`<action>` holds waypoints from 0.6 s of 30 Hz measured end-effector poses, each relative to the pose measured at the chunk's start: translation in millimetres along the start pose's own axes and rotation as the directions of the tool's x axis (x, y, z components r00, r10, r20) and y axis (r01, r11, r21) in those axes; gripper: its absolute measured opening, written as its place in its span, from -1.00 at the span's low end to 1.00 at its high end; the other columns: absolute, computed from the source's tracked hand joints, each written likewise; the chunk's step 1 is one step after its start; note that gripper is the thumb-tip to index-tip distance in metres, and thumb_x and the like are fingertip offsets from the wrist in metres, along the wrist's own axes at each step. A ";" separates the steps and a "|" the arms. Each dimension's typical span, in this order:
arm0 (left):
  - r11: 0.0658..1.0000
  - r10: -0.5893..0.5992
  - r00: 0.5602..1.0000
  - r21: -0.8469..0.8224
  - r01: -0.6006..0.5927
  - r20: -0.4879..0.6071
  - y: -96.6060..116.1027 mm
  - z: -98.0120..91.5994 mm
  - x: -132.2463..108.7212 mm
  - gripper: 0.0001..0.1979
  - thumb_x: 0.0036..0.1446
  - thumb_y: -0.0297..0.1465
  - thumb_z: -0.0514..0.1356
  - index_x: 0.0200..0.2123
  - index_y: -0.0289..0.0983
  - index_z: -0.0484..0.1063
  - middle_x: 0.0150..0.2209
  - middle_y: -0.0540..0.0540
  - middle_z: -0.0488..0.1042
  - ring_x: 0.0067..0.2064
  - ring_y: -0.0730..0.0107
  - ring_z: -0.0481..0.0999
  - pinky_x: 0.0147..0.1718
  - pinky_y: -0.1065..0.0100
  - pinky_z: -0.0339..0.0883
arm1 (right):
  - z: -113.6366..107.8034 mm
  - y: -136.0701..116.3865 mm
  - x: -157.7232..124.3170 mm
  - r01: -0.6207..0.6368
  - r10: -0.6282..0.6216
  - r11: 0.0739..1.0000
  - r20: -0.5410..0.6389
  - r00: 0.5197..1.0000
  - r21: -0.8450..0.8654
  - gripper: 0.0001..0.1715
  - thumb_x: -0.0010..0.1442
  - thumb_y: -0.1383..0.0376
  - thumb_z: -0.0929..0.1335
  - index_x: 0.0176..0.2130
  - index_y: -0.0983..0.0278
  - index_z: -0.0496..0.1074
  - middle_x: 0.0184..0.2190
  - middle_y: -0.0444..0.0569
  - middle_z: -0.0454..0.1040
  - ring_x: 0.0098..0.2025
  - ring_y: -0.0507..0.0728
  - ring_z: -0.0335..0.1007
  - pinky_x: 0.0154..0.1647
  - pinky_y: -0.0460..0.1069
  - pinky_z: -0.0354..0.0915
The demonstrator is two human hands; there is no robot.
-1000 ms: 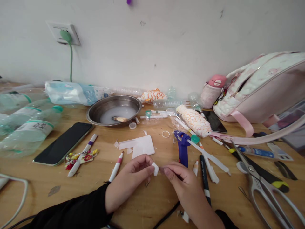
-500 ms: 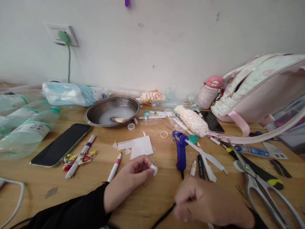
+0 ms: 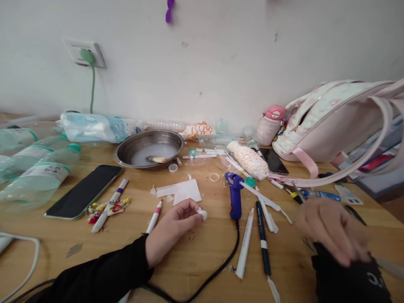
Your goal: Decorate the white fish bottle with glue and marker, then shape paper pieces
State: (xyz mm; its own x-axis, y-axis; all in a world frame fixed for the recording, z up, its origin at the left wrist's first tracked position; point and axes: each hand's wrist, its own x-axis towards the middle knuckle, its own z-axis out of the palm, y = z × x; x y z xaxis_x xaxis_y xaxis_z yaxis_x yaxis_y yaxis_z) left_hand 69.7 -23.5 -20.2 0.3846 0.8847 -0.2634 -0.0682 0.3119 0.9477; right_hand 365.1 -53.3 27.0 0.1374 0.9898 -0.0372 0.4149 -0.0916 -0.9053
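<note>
My left hand (image 3: 179,219) is closed in a pinch on a small wad of white paper (image 3: 202,213), held just above the table. In front of it lie torn pieces of white paper (image 3: 188,191). My right hand (image 3: 331,229), blurred by motion, is over the scissors (image 3: 299,192) at the right. Only a bit of the blade shows past the hand; the handles are mostly hidden, and I cannot tell whether the fingers grip them. Between the hands a blue glue gun (image 3: 235,198) lies with a white glue stick in its back.
Markers (image 3: 245,244) and a dark acrylic pen (image 3: 263,240) lie near the glue gun's cable. A metal bowl of cloudy liquid (image 3: 118,155) stands behind, beside a painted fish shape (image 3: 249,160). Phone (image 3: 83,191) and plastic bottles (image 3: 41,176) are left; a pink backpack (image 3: 341,126) is right.
My right hand has moved right, from beside the glue gun to over the scissors, uncovering a white marker and the dark pen. The left hand keeps its pinch. The view has shifted slightly.
</note>
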 end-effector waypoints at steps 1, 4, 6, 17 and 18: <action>1.000 0.009 1.000 -0.009 -0.009 -0.003 0.0 0.1 -0.2 -0.78 -0.15 -0.30 0.29 -0.52 -0.27 0.30 -0.56 0.10 0.35 -0.48 0.51 0.24 -0.43 0.42 0.08 | 0.2 -7.6 0.6 0.061 -0.064 0.995 0.029 0.998 0.079 -0.15 -0.26 -0.14 -0.32 -0.98 0.38 -0.06 -1.01 -0.22 -0.09 -0.86 -0.27 -0.12 -0.70 -0.04 -0.09; 0.998 0.025 1.000 -0.055 -0.025 -0.006 -0.1 0.6 -0.1 -0.77 -0.15 -0.30 0.29 -0.52 -0.27 0.29 -0.57 0.09 0.36 -0.48 0.51 0.24 -0.42 0.41 0.08 | 1.8 -45.1 7.1 0.162 -0.173 0.974 0.059 0.983 0.157 -0.27 0.01 -0.13 0.08 -0.78 0.39 0.19 -0.84 -0.32 0.21 -0.69 -0.21 0.09 -0.56 -0.01 0.00; 0.997 0.022 1.000 -0.071 -0.022 -0.005 -0.3 0.5 0.4 -0.76 -0.15 -0.30 0.29 -0.52 -0.27 0.28 -0.56 0.09 0.36 -0.48 0.51 0.24 -0.42 0.42 0.08 | 4.3 -79.6 17.0 0.208 -0.208 0.978 0.174 0.962 0.020 -0.39 0.09 0.02 0.15 -0.72 0.38 0.32 -0.73 -0.27 0.32 -0.63 -0.18 0.18 -0.52 -0.02 0.07; 0.992 0.001 1.000 -0.124 -0.001 -0.005 -5.5 -3.7 4.4 -0.73 -0.19 -0.27 0.30 -0.53 -0.26 0.28 -0.59 0.09 0.34 -0.52 0.53 0.21 -0.47 0.43 0.05 | 111.9 -207.6 85.1 0.717 -0.263 0.122 0.674 0.690 -0.686 -0.69 0.08 0.55 0.27 -0.23 0.28 0.48 -0.35 -0.05 0.54 -0.38 0.10 0.47 -0.48 -0.09 0.25; 0.992 -0.002 1.000 -0.129 0.001 -0.002 -5.9 -3.8 4.3 -0.73 -0.19 -0.26 0.31 -0.53 -0.26 0.28 -0.59 0.09 0.34 -0.52 0.53 0.21 -0.47 0.43 0.05 | 126.3 -203.3 87.8 0.737 -0.245 0.089 0.703 0.668 -0.670 -0.73 0.09 0.54 0.27 -0.24 0.31 0.47 -0.35 0.01 0.54 -0.36 0.15 0.47 -0.45 -0.04 0.28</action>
State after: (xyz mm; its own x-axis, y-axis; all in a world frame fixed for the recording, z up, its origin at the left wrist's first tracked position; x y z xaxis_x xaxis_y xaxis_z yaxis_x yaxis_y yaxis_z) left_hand 68.2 -20.2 -27.6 0.3825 0.8850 -0.2655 -0.1854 0.3550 0.9163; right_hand 179.2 66.0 154.3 -0.6418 0.7602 -0.1003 0.7406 0.6485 0.1758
